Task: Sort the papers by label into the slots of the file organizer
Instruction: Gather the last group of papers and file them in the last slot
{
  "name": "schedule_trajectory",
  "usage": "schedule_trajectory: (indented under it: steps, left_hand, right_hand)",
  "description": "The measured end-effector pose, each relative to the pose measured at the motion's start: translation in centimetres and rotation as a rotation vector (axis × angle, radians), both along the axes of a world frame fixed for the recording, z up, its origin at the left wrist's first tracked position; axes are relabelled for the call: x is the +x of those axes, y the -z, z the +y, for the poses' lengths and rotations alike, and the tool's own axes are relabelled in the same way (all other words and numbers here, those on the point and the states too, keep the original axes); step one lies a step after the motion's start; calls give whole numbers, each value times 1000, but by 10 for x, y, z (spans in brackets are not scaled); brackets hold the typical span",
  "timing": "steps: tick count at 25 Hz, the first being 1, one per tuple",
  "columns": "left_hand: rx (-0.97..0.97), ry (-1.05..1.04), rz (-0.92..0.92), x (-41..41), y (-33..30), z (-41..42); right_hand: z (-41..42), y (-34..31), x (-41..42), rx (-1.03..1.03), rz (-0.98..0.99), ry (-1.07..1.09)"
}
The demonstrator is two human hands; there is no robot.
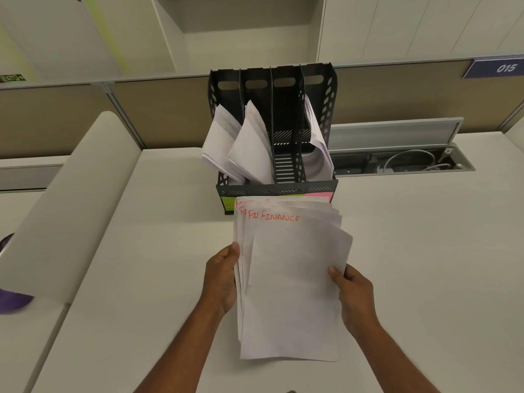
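Note:
I hold a fanned stack of white papers [289,279] above the desk, the top sheet marked FINANCE in red. My left hand [222,279] grips the stack's left edge. My right hand [351,296] pinches its right edge. Just beyond stands a black file organizer [273,129] with several upright slots. Its two left slots and the rightmost slot hold white papers; the third slot from the left looks empty. Coloured sticky labels [317,196] on its front are mostly hidden by the stack.
The white desk [425,265] stretches out around the organizer. An open cable tray [402,161] with cords lies at the back right. A curved white divider [68,199] rises at left, with a purple object [14,302] below it. Brown partition panels stand behind.

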State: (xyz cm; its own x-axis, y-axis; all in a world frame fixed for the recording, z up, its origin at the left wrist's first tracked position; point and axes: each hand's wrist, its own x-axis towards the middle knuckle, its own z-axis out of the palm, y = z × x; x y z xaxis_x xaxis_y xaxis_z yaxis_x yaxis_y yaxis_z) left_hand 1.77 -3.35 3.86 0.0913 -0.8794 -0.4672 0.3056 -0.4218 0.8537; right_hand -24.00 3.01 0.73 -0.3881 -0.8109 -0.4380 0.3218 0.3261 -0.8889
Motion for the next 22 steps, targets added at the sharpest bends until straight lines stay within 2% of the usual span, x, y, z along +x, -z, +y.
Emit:
schedule_trajectory:
  steps: [12, 16, 18, 22]
  left_hand:
    - [-75, -100, 35, 2, -10, -6]
    - [-316, 19, -287, -2, -10, 1]
    - [-370, 81, -403, -6, -7, 3]
    - [-307, 132, -348, -10, -12, 8]
  right_hand:
    - [5, 11, -8, -11, -114, 68]
    - [3, 12, -9, 15, -169, 84]
    - [1, 12, -8, 17, -178, 72]
    - [-2, 9, -6, 17, -171, 63]
